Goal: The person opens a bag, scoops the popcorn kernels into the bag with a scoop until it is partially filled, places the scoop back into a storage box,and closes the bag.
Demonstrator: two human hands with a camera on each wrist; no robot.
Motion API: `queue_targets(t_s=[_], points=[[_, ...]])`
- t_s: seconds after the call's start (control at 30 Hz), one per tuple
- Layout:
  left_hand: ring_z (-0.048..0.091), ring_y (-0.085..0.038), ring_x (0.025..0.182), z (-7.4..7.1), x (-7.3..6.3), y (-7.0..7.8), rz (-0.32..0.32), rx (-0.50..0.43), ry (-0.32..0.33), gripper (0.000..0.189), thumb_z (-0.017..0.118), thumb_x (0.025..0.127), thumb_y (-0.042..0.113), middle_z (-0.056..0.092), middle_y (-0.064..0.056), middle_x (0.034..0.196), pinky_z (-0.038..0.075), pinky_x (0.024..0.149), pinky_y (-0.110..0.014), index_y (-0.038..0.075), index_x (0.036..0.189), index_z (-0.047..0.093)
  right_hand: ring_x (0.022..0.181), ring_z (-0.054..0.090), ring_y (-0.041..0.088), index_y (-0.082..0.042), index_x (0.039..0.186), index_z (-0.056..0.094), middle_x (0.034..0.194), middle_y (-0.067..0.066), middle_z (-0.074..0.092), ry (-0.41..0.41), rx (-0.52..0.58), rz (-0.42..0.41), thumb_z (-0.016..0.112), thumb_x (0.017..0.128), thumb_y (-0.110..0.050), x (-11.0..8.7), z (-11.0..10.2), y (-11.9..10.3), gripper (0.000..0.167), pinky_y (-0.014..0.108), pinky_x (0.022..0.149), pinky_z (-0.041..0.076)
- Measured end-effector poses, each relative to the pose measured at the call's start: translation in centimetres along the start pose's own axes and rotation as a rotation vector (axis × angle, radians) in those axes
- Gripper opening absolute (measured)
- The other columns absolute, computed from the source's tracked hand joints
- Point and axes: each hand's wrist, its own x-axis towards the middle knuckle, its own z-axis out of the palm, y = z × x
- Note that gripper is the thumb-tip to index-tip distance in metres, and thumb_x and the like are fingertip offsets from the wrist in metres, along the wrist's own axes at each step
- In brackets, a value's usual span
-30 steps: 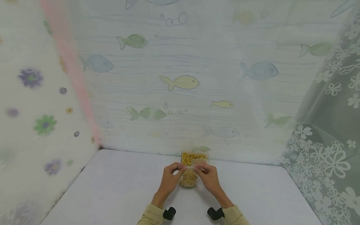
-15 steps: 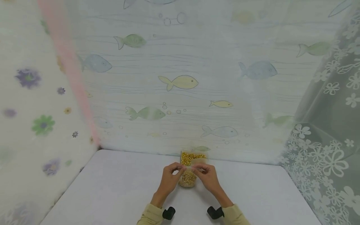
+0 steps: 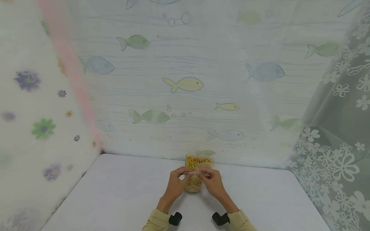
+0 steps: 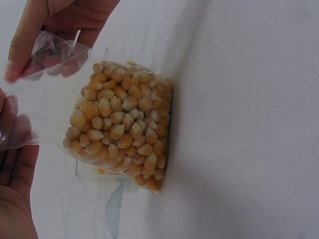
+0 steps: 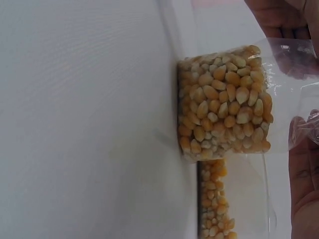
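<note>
A clear plastic bag (image 4: 52, 97) stands upright on the table, its lower part full of yellow corn kernels (image 4: 122, 119). My left hand (image 3: 175, 183) pinches the left side of the bag's mouth between thumb and fingers. On the opposite side, my right hand (image 3: 214, 183) pinches the mouth in the same way. The thin film wrinkles over the fingers of both hands in the wrist views. Just behind the bag is a clear box (image 5: 246, 194) with more corn kernels in it; the hands and bag partly cover it in the head view.
The white table (image 3: 121, 189) extends to both sides of the hands. At its back edge hangs a pale curtain (image 3: 185, 57) printed with fish. Flower-patterned sheets enclose the left (image 3: 26, 106) and right (image 3: 341, 154).
My hands stay at the bag's mouth, the left shifting very slightly rightward. A thin pinkish line along the mouth shows more clearly now. The bag and box stay in place.
</note>
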Motion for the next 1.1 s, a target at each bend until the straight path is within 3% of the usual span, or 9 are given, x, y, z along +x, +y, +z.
queue_targets(t_s=[0.23,0.5,0.67,0.8,0.93,1.1], points=[[0.068,-0.009,0.086,0.3,-0.2,0.1,0.029,-0.023,0.034,0.006,0.074,0.092,0.009,0.075,0.001,0.088,0.054,0.087,-0.031,0.012,0.094,0.079,0.088,0.069,0.003,0.008,0.099,0.074,0.097,0.011,0.074,0.000,0.046,0.003,0.073,0.091,-0.002,-0.2,0.2,-0.3,0.012,0.024,0.070,0.058],[0.069,-0.011,0.088,-0.3,-0.3,-0.5,0.115,-0.043,0.009,0.008,0.074,0.093,0.015,0.076,-0.002,0.090,0.056,0.083,-0.031,0.012,0.098,0.080,0.083,0.067,0.003,0.004,0.095,0.077,0.091,0.021,0.073,-0.003,0.007,-0.095,0.073,0.090,-0.001,-0.1,0.1,-0.3,0.008,0.024,0.067,0.058],[0.069,-0.012,0.085,-0.6,-0.4,-0.6,0.148,-0.031,0.024,0.007,0.074,0.091,0.011,0.075,-0.004,0.088,0.058,0.078,-0.033,0.009,0.096,0.080,0.082,0.069,0.004,0.006,0.094,0.076,0.092,0.023,0.073,-0.009,0.035,-0.056,0.074,0.089,-0.001,-0.1,0.0,-0.4,0.009,0.024,0.070,0.059],[0.069,-0.015,0.082,-0.7,-0.6,-0.5,0.172,-0.012,0.071,0.006,0.075,0.089,0.001,0.075,-0.009,0.086,0.058,0.074,-0.036,0.002,0.093,0.079,0.080,0.071,0.005,0.002,0.092,0.078,0.092,0.019,0.075,0.014,0.024,-0.006,0.077,0.087,-0.003,0.0,-0.3,-0.4,0.008,0.024,0.070,0.059],[0.070,-0.017,0.081,-1.0,-0.8,0.7,0.167,-0.019,0.101,0.006,0.074,0.087,-0.004,0.074,-0.013,0.084,0.058,0.076,-0.035,-0.002,0.091,0.078,0.082,0.072,0.007,-0.001,0.093,0.079,0.091,0.017,0.076,0.019,0.006,0.010,0.079,0.086,-0.007,0.0,-0.8,-0.3,0.009,0.026,0.072,0.060],[0.069,-0.017,0.081,-1.6,-0.9,2.6,0.125,-0.051,0.085,0.005,0.075,0.086,-0.003,0.074,-0.014,0.084,0.058,0.080,-0.036,-0.003,0.090,0.078,0.081,0.073,0.011,-0.002,0.094,0.079,0.091,0.015,0.076,0.007,-0.029,-0.011,0.078,0.088,-0.010,-0.2,-1.4,-0.3,0.010,0.026,0.070,0.060]])
